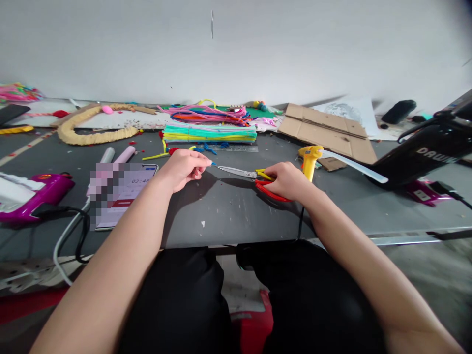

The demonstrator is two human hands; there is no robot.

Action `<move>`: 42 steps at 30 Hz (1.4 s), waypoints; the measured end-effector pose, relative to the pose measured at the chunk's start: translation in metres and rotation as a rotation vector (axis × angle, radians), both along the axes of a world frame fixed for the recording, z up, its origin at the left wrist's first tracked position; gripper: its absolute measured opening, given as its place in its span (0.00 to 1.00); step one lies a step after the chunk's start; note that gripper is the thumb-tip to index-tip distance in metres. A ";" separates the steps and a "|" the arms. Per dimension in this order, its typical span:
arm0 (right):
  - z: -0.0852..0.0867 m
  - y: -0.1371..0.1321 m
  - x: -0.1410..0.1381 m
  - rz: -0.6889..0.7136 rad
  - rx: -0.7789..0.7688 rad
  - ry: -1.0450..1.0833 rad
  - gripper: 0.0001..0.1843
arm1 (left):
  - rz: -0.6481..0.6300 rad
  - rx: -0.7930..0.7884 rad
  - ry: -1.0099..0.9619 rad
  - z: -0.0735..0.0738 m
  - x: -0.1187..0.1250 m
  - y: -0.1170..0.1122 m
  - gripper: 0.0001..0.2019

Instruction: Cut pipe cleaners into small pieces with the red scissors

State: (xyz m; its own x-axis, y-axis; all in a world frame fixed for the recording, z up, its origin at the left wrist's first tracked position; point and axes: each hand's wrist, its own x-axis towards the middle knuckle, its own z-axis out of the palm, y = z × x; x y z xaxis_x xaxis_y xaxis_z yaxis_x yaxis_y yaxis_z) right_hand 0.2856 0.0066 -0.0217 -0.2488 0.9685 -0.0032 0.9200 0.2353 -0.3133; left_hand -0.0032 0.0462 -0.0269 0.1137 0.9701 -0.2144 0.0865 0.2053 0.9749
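My left hand pinches a short blue piece, which looks like pipe cleaner, between thumb and forefinger. Only its end sticks out, with the rest hidden by the fingers. Scissors with red and yellow handles are gripped in my right hand. Their blades point left, and the tips meet or nearly meet the blue piece; I cannot tell whether they are closed on it. Several small blue curled pieces lie on the grey table just beyond my left hand.
Behind my hands lie bundled green and yellow pipe cleaners and a loose pink pile. A yellow glue gun stands by my right hand, near cardboard. To the left are a phone and a purple power strip with cables.
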 end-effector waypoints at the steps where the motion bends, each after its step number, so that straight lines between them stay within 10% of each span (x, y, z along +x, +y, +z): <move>1: 0.000 0.000 0.000 -0.007 0.000 0.003 0.16 | 0.005 0.003 -0.014 0.001 0.000 0.000 0.03; 12: -0.011 0.004 0.002 -0.155 0.032 0.171 0.18 | 0.077 0.152 0.027 -0.003 0.000 0.002 0.08; 17: -0.013 0.003 0.003 -0.173 0.028 0.241 0.19 | 0.224 0.483 0.516 -0.010 -0.010 0.004 0.09; 24: -0.011 0.002 0.001 -0.177 0.014 0.226 0.18 | 0.266 0.525 0.949 -0.025 -0.024 0.015 0.11; 42: -0.011 0.003 0.004 -0.130 -0.003 0.213 0.16 | 0.300 0.458 0.863 -0.016 -0.033 -0.004 0.10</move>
State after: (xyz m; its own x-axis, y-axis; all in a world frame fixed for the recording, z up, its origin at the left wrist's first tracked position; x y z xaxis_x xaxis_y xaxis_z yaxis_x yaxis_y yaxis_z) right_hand 0.2897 0.0096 -0.0328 -0.1179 0.9925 0.0335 0.8554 0.1186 -0.5042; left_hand -0.0358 0.0421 -0.0432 -0.1653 0.9426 0.2902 0.8029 -0.0423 0.5946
